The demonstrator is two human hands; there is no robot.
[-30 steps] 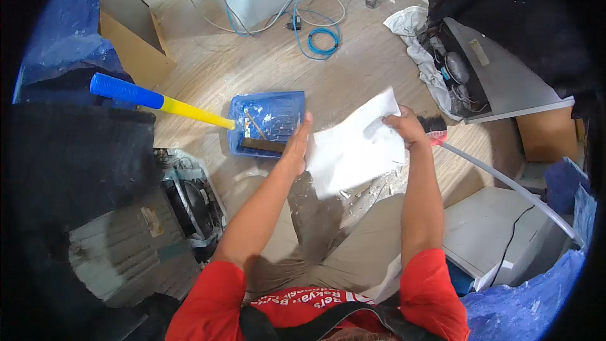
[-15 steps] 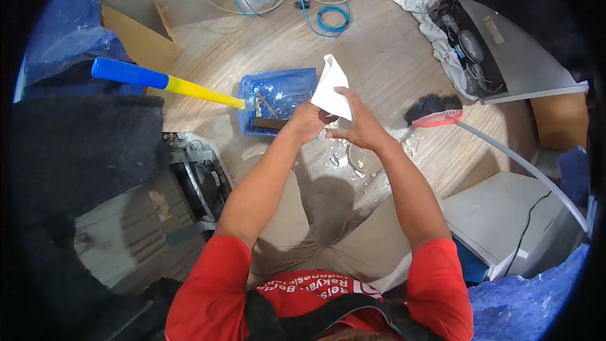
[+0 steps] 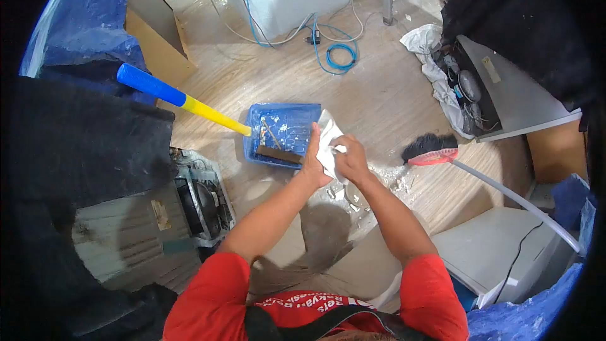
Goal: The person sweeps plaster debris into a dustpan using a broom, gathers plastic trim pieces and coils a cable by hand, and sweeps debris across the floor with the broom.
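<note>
A crumpled white sheet (image 3: 328,142), paper or thin cloth, is held between my hands in front of my knees. My left hand (image 3: 314,165) supports it along the palm, with one digit pointing up its left edge. From the other side my right hand (image 3: 351,161) grips a bunched part, its fingers curled in. Just beyond my left hand lies a blue dustpan (image 3: 287,120) with a brown strip (image 3: 278,153) and a thin stick inside. Its blue-and-yellow handle (image 3: 183,98) slants up to the left. White broken bits (image 3: 341,194) lie on the floor under my hands.
A broom with a red head (image 3: 434,156) and dark bristles lies to the right, its grey pole reaching the right edge. Opened appliances (image 3: 205,199) with exposed parts stand left and right. A coiled blue cable (image 3: 341,57) rests near a white box-shaped block (image 3: 297,0).
My right hand has closed on the sheet, which is now crumpled instead of standing up flat and folded. The view has tilted upward, so the floor things appear lower.
</note>
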